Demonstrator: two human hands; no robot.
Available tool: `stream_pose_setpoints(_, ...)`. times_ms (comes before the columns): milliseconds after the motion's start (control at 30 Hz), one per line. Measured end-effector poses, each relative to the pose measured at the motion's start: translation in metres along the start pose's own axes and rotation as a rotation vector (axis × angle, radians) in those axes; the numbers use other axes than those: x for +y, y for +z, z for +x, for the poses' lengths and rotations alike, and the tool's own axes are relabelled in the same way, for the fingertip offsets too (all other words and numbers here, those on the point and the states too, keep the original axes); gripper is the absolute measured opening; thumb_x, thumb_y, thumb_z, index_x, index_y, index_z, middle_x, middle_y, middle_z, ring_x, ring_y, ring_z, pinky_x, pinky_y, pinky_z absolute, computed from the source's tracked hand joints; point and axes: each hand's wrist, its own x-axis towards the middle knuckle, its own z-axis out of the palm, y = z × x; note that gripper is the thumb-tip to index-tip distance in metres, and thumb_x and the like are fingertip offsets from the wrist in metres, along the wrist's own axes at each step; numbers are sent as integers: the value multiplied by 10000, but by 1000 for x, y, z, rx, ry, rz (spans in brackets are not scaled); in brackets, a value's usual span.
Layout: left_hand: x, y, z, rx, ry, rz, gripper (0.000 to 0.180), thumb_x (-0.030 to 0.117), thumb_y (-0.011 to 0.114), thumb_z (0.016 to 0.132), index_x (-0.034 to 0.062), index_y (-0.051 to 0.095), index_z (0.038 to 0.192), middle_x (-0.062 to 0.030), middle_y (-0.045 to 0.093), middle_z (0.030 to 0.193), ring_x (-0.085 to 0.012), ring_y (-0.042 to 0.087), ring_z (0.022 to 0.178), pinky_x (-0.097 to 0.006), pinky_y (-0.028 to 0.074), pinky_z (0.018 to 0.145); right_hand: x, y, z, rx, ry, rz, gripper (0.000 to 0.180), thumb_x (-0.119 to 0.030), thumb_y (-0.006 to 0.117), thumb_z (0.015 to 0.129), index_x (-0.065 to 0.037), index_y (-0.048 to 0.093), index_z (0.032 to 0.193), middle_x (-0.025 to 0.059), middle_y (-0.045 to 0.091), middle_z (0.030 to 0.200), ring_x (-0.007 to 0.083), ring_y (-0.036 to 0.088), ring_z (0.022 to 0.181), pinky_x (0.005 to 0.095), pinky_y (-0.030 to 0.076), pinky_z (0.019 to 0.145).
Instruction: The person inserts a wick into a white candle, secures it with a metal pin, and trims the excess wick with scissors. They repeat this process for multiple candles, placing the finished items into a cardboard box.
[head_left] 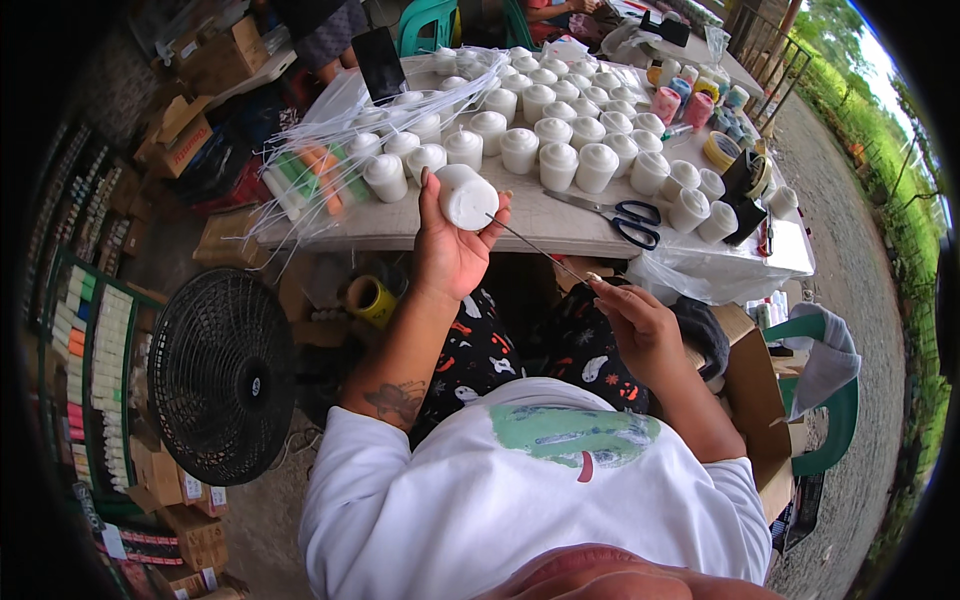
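Note:
My left hand (450,262) is closed around a short white candle (466,198), its flat base turned toward me, just in front of the table's near edge. Between the fingers of my right hand (640,325) is a thin metal rod (545,253). The rod slants up and left, and its far end meets the middle of the candle's base; how deep it goes, if at all, I cannot tell. Many similar white candles (558,165) with domed tops stand in rows beyond my hands. Scissors with dark blue handles (637,236) lie at the near edge.
Thin white wicks (300,150) spread over the left of the table (390,222). A phone (379,64) stands behind them. Colored thread spools (665,104) and tape rolls (720,150) sit at right. A black fan (222,378) stands left of me, an open cardboard box (752,385) right.

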Motion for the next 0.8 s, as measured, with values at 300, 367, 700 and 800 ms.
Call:
stream_pose_setpoints(300,-5,5,-8,-17,139,103,528,542,502,885,60,480,1099,-124,609,978,-243,634,877,-359,524,782,0,1,-2,49,-91,-257,421,45,598,783,-132,609,1165,94,634,924,264,639,743,334,518,616)
stream_pose_setpoints(367,-7,7,-9,-15,221,168,504,500,526,892,51,465,1110,-120,589,985,-242,626,871,-365,516,789,-4,-2,-6,48,-114,-372,442,42,602,762,-129,605,1169,84,629,928,255,636,730,336,515,599)
stream_pose_setpoints(700,-36,2,-13,12,333,322,411,319,632,875,39,440,1107,-73,524,1035,-171,545,960,-361,472,839,-9,-1,-7,70,-168,-363,442,31,616,737,-79,593,1165,75,621,947,248,634,721,322,510,580)
stream_pose_setpoints(800,-40,5,-15,-40,229,241,410,332,633,873,46,446,1100,-78,530,1038,-190,567,950,-377,499,824,-4,4,0,47,-89,-82,387,24,599,773,-61,591,1151,92,624,941,278,635,738,328,517,619)
